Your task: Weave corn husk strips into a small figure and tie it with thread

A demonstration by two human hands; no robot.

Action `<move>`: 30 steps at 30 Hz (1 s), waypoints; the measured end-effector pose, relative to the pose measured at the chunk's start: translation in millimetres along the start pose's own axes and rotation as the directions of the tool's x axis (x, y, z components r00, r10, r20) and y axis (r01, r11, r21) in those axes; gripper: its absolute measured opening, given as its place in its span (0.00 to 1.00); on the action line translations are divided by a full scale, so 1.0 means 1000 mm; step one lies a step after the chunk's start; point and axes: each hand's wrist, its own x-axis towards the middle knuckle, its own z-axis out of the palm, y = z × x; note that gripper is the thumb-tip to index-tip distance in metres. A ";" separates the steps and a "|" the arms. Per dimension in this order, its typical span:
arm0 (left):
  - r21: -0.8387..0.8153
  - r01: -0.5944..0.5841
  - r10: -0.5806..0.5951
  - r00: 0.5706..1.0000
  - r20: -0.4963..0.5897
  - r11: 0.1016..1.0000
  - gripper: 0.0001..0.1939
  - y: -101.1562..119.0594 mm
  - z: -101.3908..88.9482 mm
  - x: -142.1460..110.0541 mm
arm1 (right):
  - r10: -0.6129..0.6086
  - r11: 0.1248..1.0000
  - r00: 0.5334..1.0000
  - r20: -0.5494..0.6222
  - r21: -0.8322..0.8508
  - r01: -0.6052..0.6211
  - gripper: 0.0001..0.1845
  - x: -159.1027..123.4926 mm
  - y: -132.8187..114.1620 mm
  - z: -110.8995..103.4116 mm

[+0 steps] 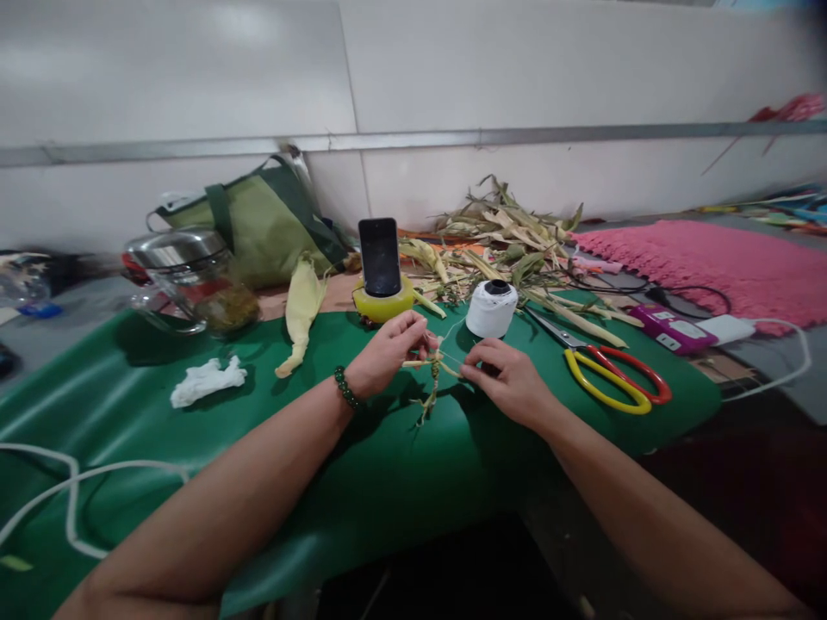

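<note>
A small braided corn-husk piece (435,372) with side strips and a frayed lower end hangs from the fingertips of my left hand (395,349), which pinches its top. White thread (451,356) stretches from the piece to my right hand (504,379), whose closed fingertips grip it. Just behind my right hand stands a spool of white thread (489,312), and a strand runs between it and the husk piece. To the right, scissors (607,375) with one yellow and one red handle lie on the green cloth (413,482).
Behind my hands, a phone (380,258) leans upright on a yellow tape roll (384,303). Dry husks (510,228) are heaped at the back. A glass jug (194,288), a pale husk (302,314) and crumpled tissue (208,381) lie left; a purple power strip (672,330) sits right.
</note>
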 end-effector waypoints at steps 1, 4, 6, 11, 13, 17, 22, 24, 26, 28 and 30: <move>0.022 0.005 -0.005 1.000 0.007 1.000 0.15 0.000 0.000 0.000 | 0.012 0.992 1.000 -0.009 0.127 -0.010 0.10 0.000 -0.004 -0.001; 0.098 -0.008 -0.002 0.995 0.096 0.995 0.16 -0.002 0.000 0.001 | 0.089 0.827 0.989 0.116 0.545 -0.138 0.14 0.001 -0.017 0.001; 0.092 -0.029 0.014 0.987 0.162 0.995 0.17 -0.002 0.000 0.001 | 0.119 0.682 0.961 0.250 0.682 -0.262 0.16 0.003 -0.023 0.004; 0.131 -0.108 0.079 0.976 0.205 0.985 0.16 -0.002 -0.001 0.000 | 0.159 0.580 0.962 0.220 0.768 -0.272 0.15 0.006 -0.021 0.013; 0.171 -0.129 0.096 0.977 0.192 0.977 0.16 -0.002 0.000 0.000 | 0.165 0.578 0.966 0.197 0.775 -0.257 0.15 0.005 -0.018 0.015; 0.234 -0.121 0.086 0.984 0.157 0.965 0.14 -0.003 0.001 0.000 | 0.205 0.579 0.960 0.189 0.768 -0.274 0.15 0.005 -0.014 0.016; 0.321 -0.038 0.008 0.996 0.094 0.946 0.11 -0.003 0.002 0.001 | 0.139 0.812 0.988 0.063 0.565 -0.150 0.13 0.005 -0.020 0.008; 0.331 -0.033 0.000 0.995 0.099 0.943 0.10 -0.002 0.002 0.001 | 0.057 0.900 0.998 -0.001 0.432 -0.051 0.13 0.008 -0.024 0.006; 0.338 -0.056 0.013 0.992 0.129 0.940 0.11 -0.002 0.001 0.000 | 0.030 0.934 1.000 0.004 0.355 -0.030 0.13 0.014 -0.027 0.006; 0.341 -0.095 0.040 0.986 0.164 0.935 0.11 -0.002 0.000 -0.001 | 0.047 0.946 0.998 0.033 0.319 -0.055 0.13 0.021 -0.029 0.008; 0.344 -0.119 0.055 0.981 0.188 0.931 0.13 -0.003 -0.002 -0.001 | 0.056 0.962 0.998 0.041 0.267 -0.065 0.12 0.028 -0.031 0.012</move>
